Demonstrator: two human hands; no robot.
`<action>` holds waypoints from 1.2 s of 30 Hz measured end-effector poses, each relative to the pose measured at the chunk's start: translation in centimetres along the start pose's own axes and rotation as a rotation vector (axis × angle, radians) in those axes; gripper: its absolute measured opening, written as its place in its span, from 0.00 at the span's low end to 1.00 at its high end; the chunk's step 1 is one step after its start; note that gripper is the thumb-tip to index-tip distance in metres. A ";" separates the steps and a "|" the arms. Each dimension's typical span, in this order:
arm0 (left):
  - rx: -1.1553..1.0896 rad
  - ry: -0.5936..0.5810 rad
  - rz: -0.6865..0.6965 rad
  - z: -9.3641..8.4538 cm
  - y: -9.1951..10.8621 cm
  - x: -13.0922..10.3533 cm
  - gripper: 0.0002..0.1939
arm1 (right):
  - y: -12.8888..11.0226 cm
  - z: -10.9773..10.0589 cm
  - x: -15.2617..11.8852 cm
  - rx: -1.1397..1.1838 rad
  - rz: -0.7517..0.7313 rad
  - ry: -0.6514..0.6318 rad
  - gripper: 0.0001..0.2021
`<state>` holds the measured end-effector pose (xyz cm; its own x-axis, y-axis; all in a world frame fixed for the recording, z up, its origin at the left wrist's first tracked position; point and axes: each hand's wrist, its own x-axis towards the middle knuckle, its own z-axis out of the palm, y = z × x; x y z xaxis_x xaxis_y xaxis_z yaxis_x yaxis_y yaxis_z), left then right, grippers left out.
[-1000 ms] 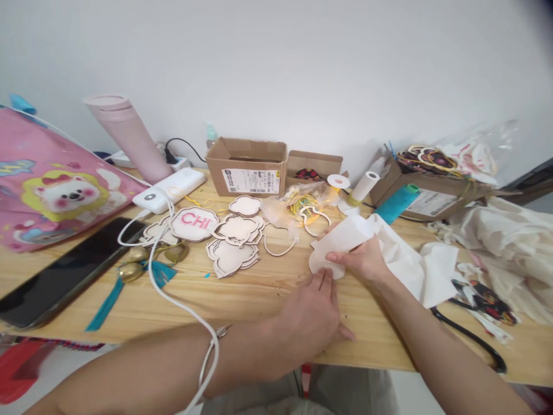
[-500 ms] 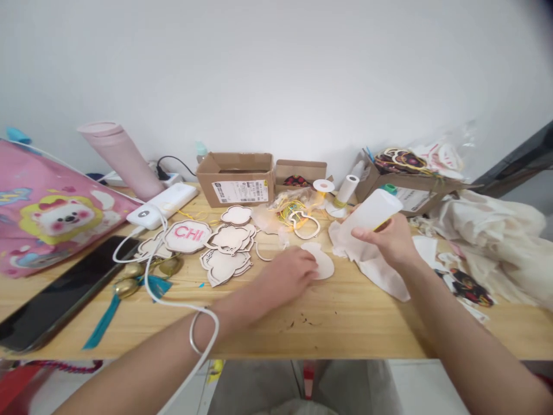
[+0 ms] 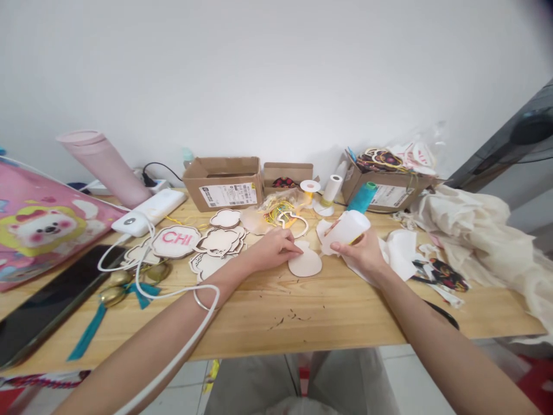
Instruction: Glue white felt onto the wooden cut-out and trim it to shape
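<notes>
My left hand (image 3: 275, 249) has its fingers drawn together at the upper left edge of a pale gourd-shaped piece (image 3: 306, 263), which lies flat on the table. My right hand (image 3: 365, 253) is wrapped round a white plastic bottle (image 3: 348, 228), tilted with its base up towards me; its other end is hidden. Beneath and beside this hand lies crumpled white cloth (image 3: 400, 253). Just beyond my left fingers is a gourd-shaped outline frame (image 3: 298, 226).
Stacked wooden-edged shapes (image 3: 220, 242), a "CHI" plaque (image 3: 176, 241), a power bank (image 3: 149, 212) and a phone (image 3: 52, 300) lie left. Behind stand cardboard boxes (image 3: 224, 184) and a teal thread spool (image 3: 362, 199). A white cable (image 3: 181, 294) crosses my left forearm.
The view has shifted to the right. My right hand has lowered the bottle, tipping its base towards me, and the teal spool now shows. My left hand has moved to the gourd-shaped piece's upper edge.
</notes>
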<state>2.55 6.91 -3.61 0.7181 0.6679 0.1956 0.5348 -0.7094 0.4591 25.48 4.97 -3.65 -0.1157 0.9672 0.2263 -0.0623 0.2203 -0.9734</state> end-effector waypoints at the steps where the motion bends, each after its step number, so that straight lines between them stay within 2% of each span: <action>1: 0.002 0.004 0.005 0.1 -0.1 0.0 0.11 | -0.1 -0.1 -0.1 0.004 0.002 -0.020 0.19; 4: 0.007 0.012 0.002 0.4 -0.3 0.0 0.11 | -0.4 -0.1 -0.3 -0.010 0.020 -0.076 0.19; 8: 0.003 0.019 -0.017 0.4 -0.3 0.1 0.11 | -0.8 0.0 -0.4 -0.030 -0.007 -0.067 0.18; 12: -0.010 0.021 -0.033 0.5 -0.2 0.2 0.12 | -0.8 0.0 -0.5 -0.039 0.008 -0.121 0.20; 23: -0.044 0.031 -0.039 0.6 -0.3 0.3 0.13 | -1.0 0.1 -0.9 -0.101 -0.039 -0.168 0.19; 27: -0.047 0.027 -0.051 0.7 -0.4 0.3 0.12 | -1.3 0.5 -0.9 -0.152 -0.035 -0.230 0.18; 32: -0.056 0.039 -0.039 0.9 -0.6 0.3 0.12 | -1.3 0.6 -0.9 -0.156 -0.059 -0.213 0.18; 36: -0.085 0.051 -0.036 1.0 -0.8 0.3 0.11 | -1.5 0.9 -0.9 -0.155 -0.050 -0.274 0.18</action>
<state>2.80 7.44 -4.79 0.6745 0.7046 0.2205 0.5184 -0.6646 0.5382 24.76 3.65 -2.41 -0.3801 0.8892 0.2545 0.0748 0.3038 -0.9498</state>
